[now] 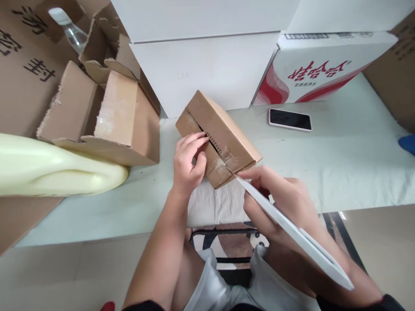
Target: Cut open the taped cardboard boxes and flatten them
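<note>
A small brown cardboard box (227,129) sits tilted on the pale cloth, with a dark slit open along its taped seam. My left hand (191,162) holds the near left side of it, its fingertips at the slit. In my right hand (282,201) is a long white tool (298,235), which looks like a utility knife. The tip of this tool touches the taped seam at the box's near right end. My right fingers are wrapped round the tool, and the hand is slightly blurred.
Open cardboard boxes (145,125) and a pale yellow rounded object (58,166) stand at the left. White cartons (207,65) line the back. A phone (289,119) lies right of the box. A clear bottle (73,32) is at the upper left.
</note>
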